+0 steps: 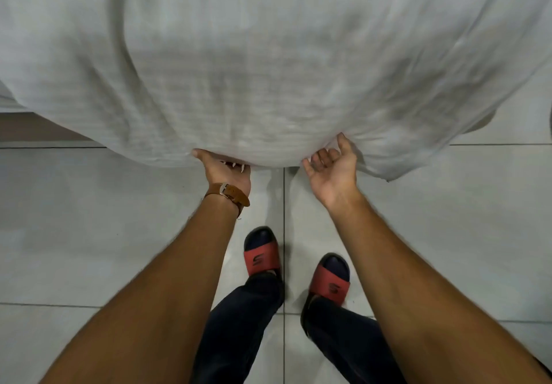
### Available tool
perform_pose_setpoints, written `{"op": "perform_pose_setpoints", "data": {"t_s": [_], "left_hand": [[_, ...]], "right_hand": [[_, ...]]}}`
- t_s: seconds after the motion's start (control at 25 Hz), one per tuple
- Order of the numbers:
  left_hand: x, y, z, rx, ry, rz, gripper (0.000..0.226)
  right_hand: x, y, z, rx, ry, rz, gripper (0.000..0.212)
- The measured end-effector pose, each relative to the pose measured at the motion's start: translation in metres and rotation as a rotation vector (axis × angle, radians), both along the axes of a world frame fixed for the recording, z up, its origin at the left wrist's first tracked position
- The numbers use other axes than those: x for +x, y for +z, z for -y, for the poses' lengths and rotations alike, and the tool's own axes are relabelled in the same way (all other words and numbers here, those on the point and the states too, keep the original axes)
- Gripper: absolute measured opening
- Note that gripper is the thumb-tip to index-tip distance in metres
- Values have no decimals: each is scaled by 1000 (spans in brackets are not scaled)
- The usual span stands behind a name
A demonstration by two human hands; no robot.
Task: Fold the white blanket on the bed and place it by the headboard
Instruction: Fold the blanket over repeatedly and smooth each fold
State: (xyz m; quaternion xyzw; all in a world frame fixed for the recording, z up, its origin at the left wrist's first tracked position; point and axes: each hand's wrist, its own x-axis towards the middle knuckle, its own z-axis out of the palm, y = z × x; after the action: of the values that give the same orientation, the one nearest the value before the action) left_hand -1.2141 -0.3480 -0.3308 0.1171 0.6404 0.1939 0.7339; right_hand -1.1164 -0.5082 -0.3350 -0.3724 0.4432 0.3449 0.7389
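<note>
The white blanket (268,70) spreads up and away from both grips, hem running crosswise — left grip (225,170) clenched on it, right grip (330,168) cupped beneath, hold unclear.

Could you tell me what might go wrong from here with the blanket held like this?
The right hand shows its palm, fingers only loosely curled at the edge of the white blanket, so that side may slip free. The left hand grips close beside it, leaving the wide outer parts unsupported; the corner hanging on the right could sag onto the tiled floor underfoot.
</note>
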Motion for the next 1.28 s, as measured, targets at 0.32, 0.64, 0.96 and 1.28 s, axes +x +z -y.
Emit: {"op": "perform_pose_setpoints", "data": {"t_s": [0.32,0.64,0.96,1.28], "left_hand": [[-9,-62,-39,125,223,227,90],[-64,23,7,77,153,210,62],[-115,209,69,16,234,142,56],[-120,360,82,69,242,275,54]], "right_hand": [[-22,-75,-30,233,-157,169,86],[-57,10,16,157,-214,87,47],[-95,178,77,36,-274,6,53],[-102,332,110,294,-402,102,64]]}}
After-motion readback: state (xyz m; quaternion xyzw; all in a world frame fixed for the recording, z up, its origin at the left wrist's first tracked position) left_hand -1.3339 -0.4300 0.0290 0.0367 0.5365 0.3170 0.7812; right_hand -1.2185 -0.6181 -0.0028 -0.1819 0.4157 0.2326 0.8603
